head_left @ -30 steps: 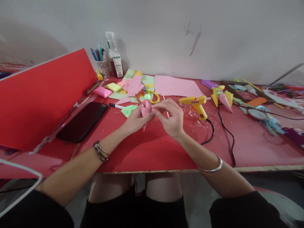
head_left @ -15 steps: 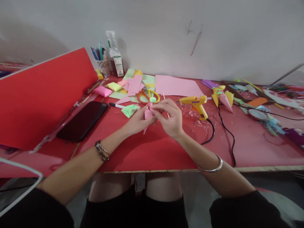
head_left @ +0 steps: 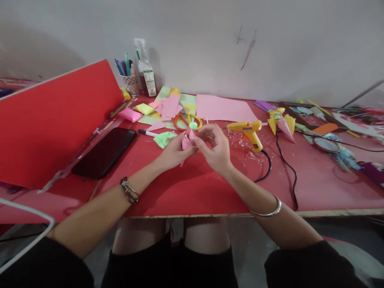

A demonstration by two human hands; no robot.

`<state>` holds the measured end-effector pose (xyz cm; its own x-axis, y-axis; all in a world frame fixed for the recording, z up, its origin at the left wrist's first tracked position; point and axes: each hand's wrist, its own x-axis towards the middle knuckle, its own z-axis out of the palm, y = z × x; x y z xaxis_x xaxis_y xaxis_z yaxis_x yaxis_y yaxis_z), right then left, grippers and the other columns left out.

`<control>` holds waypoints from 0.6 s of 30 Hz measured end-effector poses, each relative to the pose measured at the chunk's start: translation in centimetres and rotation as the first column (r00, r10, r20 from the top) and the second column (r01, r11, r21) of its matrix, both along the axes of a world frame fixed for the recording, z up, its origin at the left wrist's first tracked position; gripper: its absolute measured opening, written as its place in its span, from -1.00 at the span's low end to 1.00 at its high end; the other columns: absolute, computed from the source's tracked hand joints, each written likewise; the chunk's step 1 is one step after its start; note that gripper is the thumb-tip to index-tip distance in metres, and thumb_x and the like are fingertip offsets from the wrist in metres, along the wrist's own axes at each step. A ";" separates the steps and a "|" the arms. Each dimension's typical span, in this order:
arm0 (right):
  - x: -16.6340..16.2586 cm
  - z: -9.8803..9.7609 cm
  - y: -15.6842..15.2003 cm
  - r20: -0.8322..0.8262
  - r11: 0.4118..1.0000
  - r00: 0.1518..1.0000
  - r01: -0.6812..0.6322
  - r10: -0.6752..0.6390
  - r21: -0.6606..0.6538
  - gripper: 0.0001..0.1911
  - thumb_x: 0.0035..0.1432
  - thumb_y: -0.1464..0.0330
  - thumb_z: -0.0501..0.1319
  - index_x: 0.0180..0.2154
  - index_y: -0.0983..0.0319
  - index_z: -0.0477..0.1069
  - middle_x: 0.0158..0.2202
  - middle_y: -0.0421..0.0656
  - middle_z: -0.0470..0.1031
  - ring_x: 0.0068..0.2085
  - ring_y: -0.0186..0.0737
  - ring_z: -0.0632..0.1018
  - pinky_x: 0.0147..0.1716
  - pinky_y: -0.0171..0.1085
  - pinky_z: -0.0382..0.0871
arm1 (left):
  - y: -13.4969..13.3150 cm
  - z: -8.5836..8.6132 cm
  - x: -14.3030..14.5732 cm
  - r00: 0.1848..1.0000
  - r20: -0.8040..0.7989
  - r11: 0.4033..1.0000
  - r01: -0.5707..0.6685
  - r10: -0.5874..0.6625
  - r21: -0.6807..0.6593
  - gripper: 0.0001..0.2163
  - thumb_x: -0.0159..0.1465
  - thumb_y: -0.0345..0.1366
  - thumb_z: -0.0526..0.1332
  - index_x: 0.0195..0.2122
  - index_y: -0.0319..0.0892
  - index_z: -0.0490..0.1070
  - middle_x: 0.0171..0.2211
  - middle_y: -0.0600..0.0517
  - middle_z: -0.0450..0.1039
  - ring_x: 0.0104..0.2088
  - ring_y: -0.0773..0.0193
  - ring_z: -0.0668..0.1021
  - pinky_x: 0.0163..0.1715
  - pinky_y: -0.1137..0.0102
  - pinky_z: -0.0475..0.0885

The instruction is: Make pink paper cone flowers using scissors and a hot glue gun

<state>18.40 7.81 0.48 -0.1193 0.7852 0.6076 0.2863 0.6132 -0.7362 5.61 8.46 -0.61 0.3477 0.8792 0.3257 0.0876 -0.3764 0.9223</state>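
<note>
Over the middle of the red table [head_left: 186, 192], both my hands hold a small pink paper cone [head_left: 186, 141] with a pale green ball [head_left: 193, 125] at its top. My left hand [head_left: 172, 152] grips the cone's left side, fingers curled round it. My right hand [head_left: 214, 148] pinches the cone's upper right edge with thumb and fingertips. The cone's point hangs downward just above the table.
A yellow glue gun [head_left: 247, 132] with a black cord [head_left: 282, 160] lies right of my hands. Scissors [head_left: 184, 120], coloured paper sheets [head_left: 223, 109], clay packs and a marker lie behind. A black phone [head_left: 105, 154] and a tilted red board [head_left: 54, 120] sit left. Finished cones [head_left: 280, 120] are at right.
The cone has been lowered slightly and turned in my fingers, and the green ball now shows above its top. My right fingers have shifted along the cone's rim.
</note>
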 end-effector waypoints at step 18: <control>0.2 -0.3 0.9 -0.078 0.992 0.995 0.050 -0.059 -0.114 -0.85 0.12 0.29 -0.01 -0.41 0.20 0.24 -0.47 -0.23 0.34 -0.45 -0.41 0.38 -0.49 -0.37 0.24 | 0.0 0.2 -0.1 0.977 -0.138 0.985 -0.170 0.164 -0.037 -0.89 0.03 -0.28 0.13 -0.51 -0.19 0.20 -0.64 0.12 0.29 -0.59 0.37 0.36 -0.55 0.42 0.28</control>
